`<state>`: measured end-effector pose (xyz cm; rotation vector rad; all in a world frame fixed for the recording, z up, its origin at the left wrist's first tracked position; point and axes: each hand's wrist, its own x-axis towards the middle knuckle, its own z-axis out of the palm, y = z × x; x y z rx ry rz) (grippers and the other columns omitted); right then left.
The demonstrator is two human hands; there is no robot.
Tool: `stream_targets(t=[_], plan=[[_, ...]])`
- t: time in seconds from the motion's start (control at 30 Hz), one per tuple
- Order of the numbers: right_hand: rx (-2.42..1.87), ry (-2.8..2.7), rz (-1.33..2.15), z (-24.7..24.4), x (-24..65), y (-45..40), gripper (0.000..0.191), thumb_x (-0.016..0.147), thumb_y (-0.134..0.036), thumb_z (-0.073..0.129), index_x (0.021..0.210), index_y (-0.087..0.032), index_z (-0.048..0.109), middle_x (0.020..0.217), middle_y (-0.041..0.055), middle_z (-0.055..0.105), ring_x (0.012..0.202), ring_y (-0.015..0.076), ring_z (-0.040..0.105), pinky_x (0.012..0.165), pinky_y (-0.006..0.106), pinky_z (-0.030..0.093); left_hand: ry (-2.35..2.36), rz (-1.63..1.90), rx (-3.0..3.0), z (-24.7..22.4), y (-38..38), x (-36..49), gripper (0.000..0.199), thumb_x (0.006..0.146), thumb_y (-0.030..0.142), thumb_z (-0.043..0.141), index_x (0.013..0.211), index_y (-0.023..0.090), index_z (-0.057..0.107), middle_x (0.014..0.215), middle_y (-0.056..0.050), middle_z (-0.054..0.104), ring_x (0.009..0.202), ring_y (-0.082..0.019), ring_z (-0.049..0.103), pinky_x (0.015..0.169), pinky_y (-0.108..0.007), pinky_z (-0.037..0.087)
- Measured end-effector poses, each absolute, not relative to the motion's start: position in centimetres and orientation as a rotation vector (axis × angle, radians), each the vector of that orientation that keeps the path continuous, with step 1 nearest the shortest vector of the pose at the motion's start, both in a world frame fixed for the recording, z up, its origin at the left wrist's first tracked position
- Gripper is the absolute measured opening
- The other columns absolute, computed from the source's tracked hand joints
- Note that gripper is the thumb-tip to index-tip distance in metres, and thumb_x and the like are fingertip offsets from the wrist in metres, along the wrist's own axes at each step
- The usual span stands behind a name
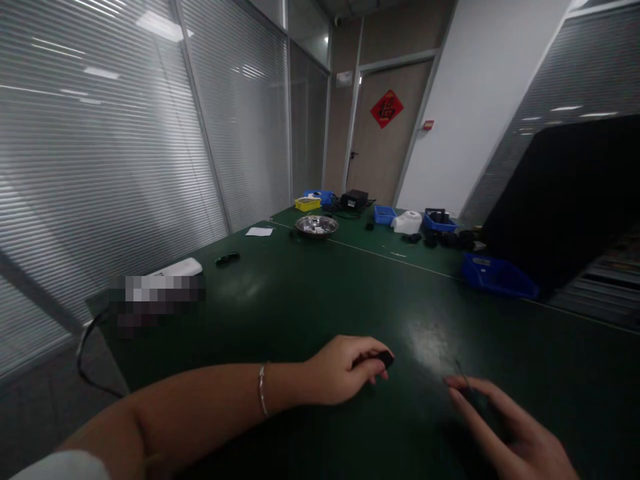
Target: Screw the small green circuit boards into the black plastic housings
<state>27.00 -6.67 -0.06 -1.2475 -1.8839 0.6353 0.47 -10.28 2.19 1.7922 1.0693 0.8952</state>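
Note:
Above the dark green tabletop (300,293), my left hand (345,373) is closed around a small black piece (386,359), whose end sticks out past the thumb and fingertips. Most of that piece is hidden by the fingers. To its right, my right hand (515,427) pinches a thin tool with a slim shaft (461,369). Blur and the fingers hide its exact kind. A gap of bare tabletop separates the two hands.
A metal bowl (317,227) with small parts stands farther back. At right lies a blue bin (500,277) beside a large black panel (565,193). Dark small parts (227,259) and white paper (259,232) lie left. A yellow tray (307,204) and black box (355,199) stand behind.

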Motion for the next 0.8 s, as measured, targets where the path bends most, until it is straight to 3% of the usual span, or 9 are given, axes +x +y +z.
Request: stream_targets(t=[0.13, 0.3, 0.8], plan=[[-1.214, -1.907, 0.613, 1.7, 25.9, -7.9, 0.033, 0.072, -0.049, 0.065, 0.087, -0.023, 0.078, 0.088, 0.0066, 0.079, 0.076, 0.0273, 0.075, 0.066, 0.029, 0.063, 1.043, 0.901, 1.839, 2.0, -11.1, 0.7, 0.03, 0.096, 0.019, 0.048, 0.123, 0.014, 0.059, 0.099, -0.011, 0.07, 0.081, -0.017, 0.066, 0.075, -0.029, 0.051], [-1.227, -1.938, 0.593, 1.0, 26.4, -7.8, 0.035, 0.073, -0.051, 0.064, 0.091, -0.025, 0.078, 0.094, 0.0067, 0.079, 0.086, 0.0291, 0.075, 0.072, 0.033, 0.063, 1.0, 0.862, 1.874, 2.3, -11.1, 0.6, 0.032, 0.095, 0.02, 0.053, 0.125, 0.015, 0.058, 0.1, -0.011, 0.072, 0.081, -0.017, 0.068, 0.074, -0.028, 0.052], [-1.201, -1.956, 0.637, 0.9, 26.1, -7.7, 0.033, 0.076, -0.049, 0.063, 0.092, -0.023, 0.076, 0.095, 0.0064, 0.079, 0.086, 0.0279, 0.075, 0.073, 0.03, 0.062, 0.978, 0.817, 1.904, 2.6, -11.1, 0.2, 0.031, 0.092, 0.018, 0.054, 0.122, 0.013, 0.06, 0.096, -0.011, 0.072, 0.077, -0.016, 0.065, 0.067, -0.025, 0.05]])
